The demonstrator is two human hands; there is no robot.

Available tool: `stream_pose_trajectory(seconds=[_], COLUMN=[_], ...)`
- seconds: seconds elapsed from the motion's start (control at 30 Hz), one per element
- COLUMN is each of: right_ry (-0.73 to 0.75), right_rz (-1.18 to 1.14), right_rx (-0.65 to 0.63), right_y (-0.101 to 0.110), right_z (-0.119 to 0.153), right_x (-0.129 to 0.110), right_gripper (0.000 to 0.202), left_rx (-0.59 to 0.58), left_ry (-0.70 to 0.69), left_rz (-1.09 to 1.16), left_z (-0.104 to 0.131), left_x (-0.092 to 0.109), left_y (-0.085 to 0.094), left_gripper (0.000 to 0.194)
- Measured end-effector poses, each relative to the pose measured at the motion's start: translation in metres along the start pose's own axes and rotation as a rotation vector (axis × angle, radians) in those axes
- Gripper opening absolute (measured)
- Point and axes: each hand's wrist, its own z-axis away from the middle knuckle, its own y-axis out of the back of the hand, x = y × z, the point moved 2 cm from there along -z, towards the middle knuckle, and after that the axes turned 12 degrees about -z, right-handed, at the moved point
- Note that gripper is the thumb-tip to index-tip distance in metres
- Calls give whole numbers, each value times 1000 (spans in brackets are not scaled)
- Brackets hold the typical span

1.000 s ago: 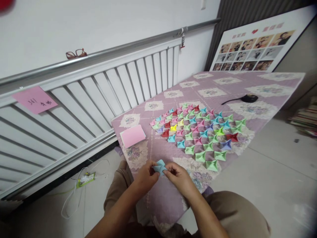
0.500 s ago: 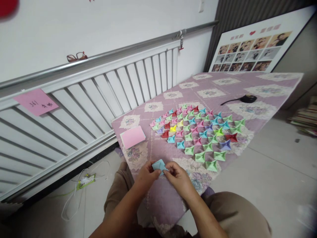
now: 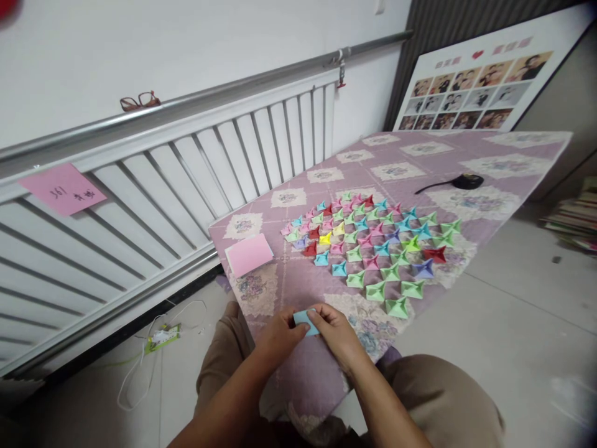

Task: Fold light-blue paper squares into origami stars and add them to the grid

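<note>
A small piece of folded light-blue paper [image 3: 305, 320] is pinched between both hands above the near part of the table. My left hand [image 3: 283, 336] grips its left side, thumb on top. On its right side, my right hand [image 3: 336, 331] holds the upper edge with thumb and fingers. Beyond the hands, several folded paper shapes [image 3: 372, 262] in green, pink, blue, red, yellow and purple stand in slanting rows. To the left lies a stack of square paper [image 3: 250, 254] with a pink sheet on top.
The table [image 3: 311, 373] has a purple floral cloth. A black object with a strap [image 3: 467, 181] lies at the far right. A white radiator [image 3: 196, 180] runs along the left, with glasses [image 3: 140, 101] on the pipe above. A power strip [image 3: 163, 337] sits on the floor.
The blue paper has gone from a diamond-like outline with a point to a flatter rectangle. My right fingers have closed in over its upper edge. The view has shifted slightly.
</note>
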Motion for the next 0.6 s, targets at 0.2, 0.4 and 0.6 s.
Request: stream_pose_trajectory(seconds=[0.2,0.4,0.6], right_ry=[87,108,124], right_rz=[-6,15,-16], right_rx=[79,102,188], right_y=[5,10,7], right_z=[-3,-5,-4], right_x=[2,3,8], right_gripper=[36,41,41], left_rx=[-114,-107,-115], left_ry=[2,93,69], left_rz=[103,83,90], left_z=[2,3,6], left_x=[1,-1,4], left_y=[-5,-8,-10], left_gripper=[15,16,15])
